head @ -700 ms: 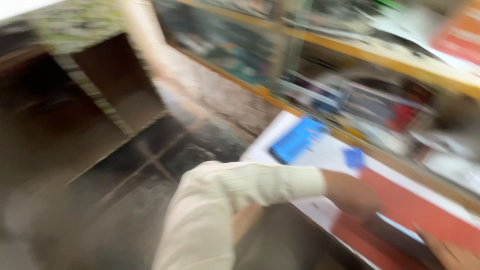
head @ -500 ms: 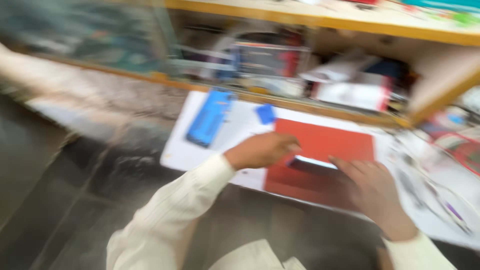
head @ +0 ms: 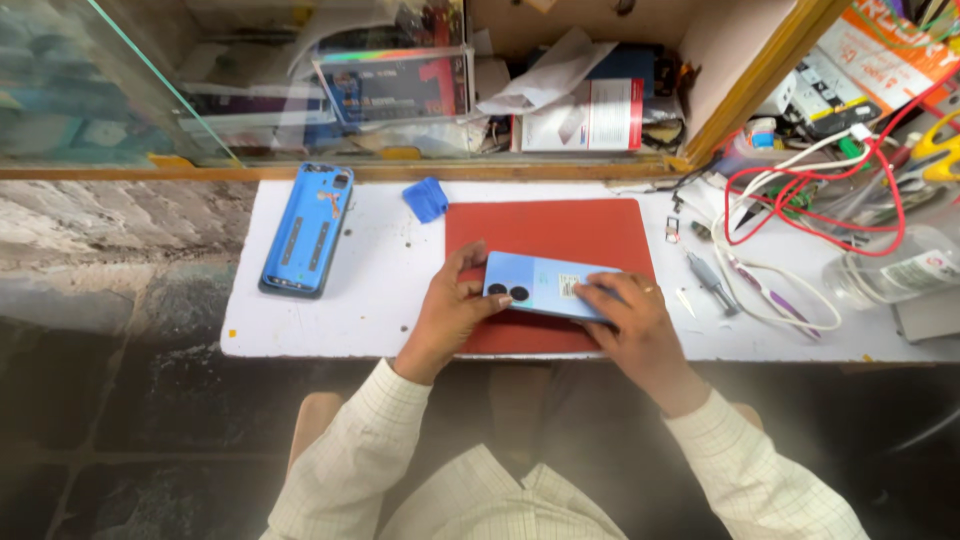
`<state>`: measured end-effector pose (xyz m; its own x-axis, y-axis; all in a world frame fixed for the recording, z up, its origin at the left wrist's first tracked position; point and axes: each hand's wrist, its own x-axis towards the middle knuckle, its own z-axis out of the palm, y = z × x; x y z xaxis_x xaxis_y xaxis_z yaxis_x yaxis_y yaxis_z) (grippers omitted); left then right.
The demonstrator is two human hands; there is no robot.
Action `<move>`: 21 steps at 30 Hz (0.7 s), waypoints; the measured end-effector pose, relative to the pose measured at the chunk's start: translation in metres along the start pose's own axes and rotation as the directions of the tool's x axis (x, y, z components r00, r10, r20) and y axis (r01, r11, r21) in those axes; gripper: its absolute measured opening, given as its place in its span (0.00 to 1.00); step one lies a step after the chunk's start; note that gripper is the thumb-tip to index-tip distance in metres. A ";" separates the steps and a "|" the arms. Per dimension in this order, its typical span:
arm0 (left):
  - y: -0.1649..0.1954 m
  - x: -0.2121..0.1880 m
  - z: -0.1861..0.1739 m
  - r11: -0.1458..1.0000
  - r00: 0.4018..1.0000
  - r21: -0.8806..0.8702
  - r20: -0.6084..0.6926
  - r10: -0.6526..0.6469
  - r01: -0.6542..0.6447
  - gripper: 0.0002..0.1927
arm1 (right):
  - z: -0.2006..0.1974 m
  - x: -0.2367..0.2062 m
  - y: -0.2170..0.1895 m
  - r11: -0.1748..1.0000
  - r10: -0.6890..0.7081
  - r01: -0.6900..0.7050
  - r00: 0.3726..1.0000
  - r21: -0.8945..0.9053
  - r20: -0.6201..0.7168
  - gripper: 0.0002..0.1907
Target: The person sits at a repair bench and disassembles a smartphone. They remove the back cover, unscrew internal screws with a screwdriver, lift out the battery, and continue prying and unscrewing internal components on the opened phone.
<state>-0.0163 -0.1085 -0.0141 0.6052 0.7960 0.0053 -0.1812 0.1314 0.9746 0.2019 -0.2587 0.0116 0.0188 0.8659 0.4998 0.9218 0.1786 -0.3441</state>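
A light blue phone [head: 543, 285] lies back-up on a red work mat [head: 545, 235], its two camera lenses toward the left. My left hand [head: 447, 312] grips the phone's left end with thumb and fingers. My right hand [head: 628, 318] rests on its right end, fingers pressed over a small sticker. Both sleeves are cream checked cloth.
A blue phone back cover [head: 308, 227] lies at the left of the white bench [head: 380, 300], with a small blue piece [head: 426, 198] beside it. Tweezers and small tools [head: 712, 281], red and white cables [head: 800, 200] and a clear bottle [head: 895, 268] crowd the right. Boxes fill the shelf behind.
The view has swung from the floor and glass cabinet to the bench and steadied. Both hands now hold the light blue phone over the red mat.
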 end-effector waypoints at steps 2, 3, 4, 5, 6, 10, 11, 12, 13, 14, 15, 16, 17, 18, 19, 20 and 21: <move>-0.001 -0.003 -0.005 1.000 0.998 -0.023 0.060 0.007 -0.006 0.40 | -0.002 -0.002 0.006 0.996 0.021 -0.024 0.999 0.084 0.033 0.28; -0.001 -0.004 -0.007 0.999 0.996 -0.017 0.078 -0.032 0.033 0.41 | -0.003 -0.001 0.009 0.992 0.028 -0.034 0.999 0.123 0.044 0.30; 0.000 -0.005 -0.009 0.998 0.993 -0.009 0.097 -0.069 0.070 0.41 | -0.005 0.001 0.011 0.985 0.020 -0.031 0.998 0.168 0.066 0.30; 0.000 -0.006 -0.012 0.994 0.988 0.000 0.115 -0.106 0.107 0.42 | -0.008 0.002 0.013 0.976 0.011 -0.030 0.996 0.214 0.089 0.30; 0.000 -0.005 -0.014 0.996 0.988 0.021 0.122 -0.094 0.092 0.42 | -0.009 0.003 0.014 0.965 0.003 -0.033 0.994 0.260 0.113 0.31; -0.002 -0.002 -0.027 0.998 0.981 0.026 0.182 -0.069 0.065 0.43 | -0.008 0.008 0.008 0.979 0.024 -0.060 0.983 0.197 0.183 0.28; -0.003 -0.001 -0.030 0.998 0.978 0.010 0.201 -0.062 0.061 0.44 | -0.007 0.010 0.006 0.986 -0.016 -0.013 0.984 0.163 0.178 0.27; -0.004 0.000 -0.034 0.998 0.978 0.058 0.204 -0.048 0.037 0.44 | -0.005 0.012 0.004 0.991 -0.057 0.034 0.983 0.131 0.175 0.26; -0.006 0.000 -0.037 0.994 0.978 0.105 0.206 -0.036 0.015 0.43 | -0.003 0.013 0.001 0.991 -0.065 0.044 0.983 0.129 0.169 0.23; -0.008 0.001 -0.040 0.988 0.978 0.152 0.209 -0.023 -0.009 0.43 | -0.001 0.014 -0.001 0.990 -0.075 0.054 0.984 0.127 0.163 0.19; -0.008 0.001 -0.042 0.989 0.976 0.149 0.218 -0.011 -0.022 0.44 | 0.001 0.018 -0.005 0.990 -0.085 0.066 0.984 0.123 0.155 0.16; -0.015 0.004 -0.038 0.989 0.973 0.147 0.230 0.000 -0.035 0.45 | 0.004 0.016 -0.003 0.990 -0.078 0.057 0.983 0.131 0.164 0.14; -0.016 0.003 -0.040 0.989 0.971 0.143 0.240 0.011 -0.047 0.46 | 0.005 0.019 -0.008 0.989 -0.072 0.048 0.982 0.138 0.176 0.12; -0.017 0.009 -0.037 0.985 0.974 0.167 0.226 0.003 -0.042 0.45 | 0.004 0.026 -0.003 0.988 -0.063 0.033 0.979 0.153 0.195 0.10; -0.018 0.008 -0.039 0.981 0.976 0.188 0.219 0.005 -0.047 0.45 | 0.008 0.029 -0.009 0.988 -0.067 0.040 0.981 0.150 0.182 0.09; -0.021 0.008 -0.040 0.976 0.978 0.210 0.210 0.004 -0.049 0.45 | 0.013 0.031 -0.011 0.988 -0.072 0.046 0.983 0.149 0.170 0.08; -0.023 0.008 -0.041 0.976 0.978 0.211 0.209 0.008 -0.053 0.45 | 0.018 0.033 -0.014 0.987 -0.076 0.052 0.984 0.149 0.160 0.06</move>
<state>-0.0390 -0.0811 -0.0460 0.7522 0.6562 0.0596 -0.0455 -0.0384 0.9982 0.1825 -0.2242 0.0186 -0.1136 0.9132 0.3913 0.8533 0.2914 -0.4323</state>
